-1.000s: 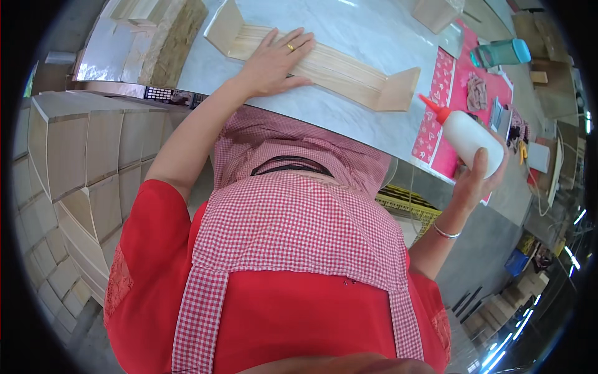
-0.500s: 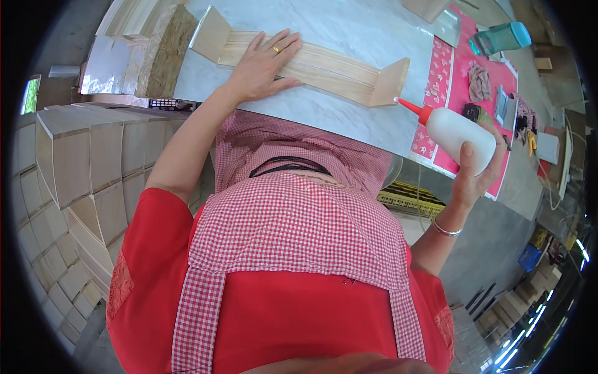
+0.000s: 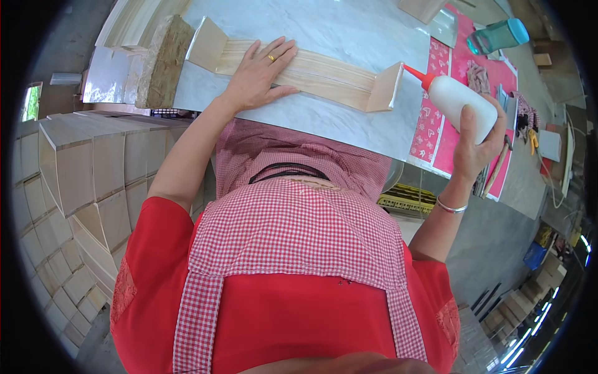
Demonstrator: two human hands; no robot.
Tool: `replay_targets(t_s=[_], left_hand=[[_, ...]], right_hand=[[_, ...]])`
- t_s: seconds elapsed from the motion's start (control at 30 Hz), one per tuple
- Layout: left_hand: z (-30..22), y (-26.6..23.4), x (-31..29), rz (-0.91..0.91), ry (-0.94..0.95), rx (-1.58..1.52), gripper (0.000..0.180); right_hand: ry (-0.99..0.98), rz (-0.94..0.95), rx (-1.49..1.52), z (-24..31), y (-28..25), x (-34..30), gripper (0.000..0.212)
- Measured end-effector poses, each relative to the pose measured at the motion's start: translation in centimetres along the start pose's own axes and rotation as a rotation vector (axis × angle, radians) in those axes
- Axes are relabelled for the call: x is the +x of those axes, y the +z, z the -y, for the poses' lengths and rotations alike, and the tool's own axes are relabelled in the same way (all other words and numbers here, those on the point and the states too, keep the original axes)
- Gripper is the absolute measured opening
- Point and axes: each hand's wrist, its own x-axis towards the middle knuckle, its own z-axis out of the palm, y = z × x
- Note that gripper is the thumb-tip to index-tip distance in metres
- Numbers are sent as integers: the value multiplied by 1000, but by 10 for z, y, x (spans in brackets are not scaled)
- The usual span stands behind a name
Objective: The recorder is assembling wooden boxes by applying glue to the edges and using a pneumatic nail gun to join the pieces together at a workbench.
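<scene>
On the marbled tabletop lies a pale wooden frame (image 3: 336,73), a long board with an upright end panel at each end. My left hand (image 3: 257,73) rests flat on the board's left half, fingers spread, a ring on one of them. In my right hand (image 3: 478,138) is a white squeeze glue bottle (image 3: 458,106) with a red nozzle. The nozzle tip is at the far top corner of the right end panel (image 3: 385,88). A white line of glue runs along that panel's outer edge. The left end panel (image 3: 207,45) also shows a whitish edge.
A thick rough block (image 3: 163,62) stands at the table's left, beside stacked boards. Stacked wooden boxes (image 3: 93,156) fill the left side. At right, a pink patterned cover (image 3: 459,53) carries a teal bottle (image 3: 498,37), a crumpled cloth (image 3: 478,80) and a hammer (image 3: 498,165).
The glue bottle's nozzle has moved up along the right end panel, from its near corner to the far one, leaving a white glue line. My left hand stays on the board.
</scene>
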Motion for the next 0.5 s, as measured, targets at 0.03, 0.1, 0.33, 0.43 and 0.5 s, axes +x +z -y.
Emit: replay_targets(t_s=[0.03, 0.1, 0.33, 0.43, 0.5], left_hand=[[0, 0, 0, 1, 4, -5, 80], [1, -2, 4, -7, 9, -10, 81], [-4, -9, 3, 70, -30, -64, 83], [-9, -11, -8, 70, -81, -53, 85], [-22, -1, -15, 48, -118, -104, 88]], right_hand=[[1, 2, -4, 1, -2, -1, 41], [-2, 43, -29, 7, -12, -8, 41], [192, -61, 104, -11, -18, -33, 41], [242, -212, 150, -47, 2, -28, 44], [174, -244, -133, -99, 4, -19, 44]])
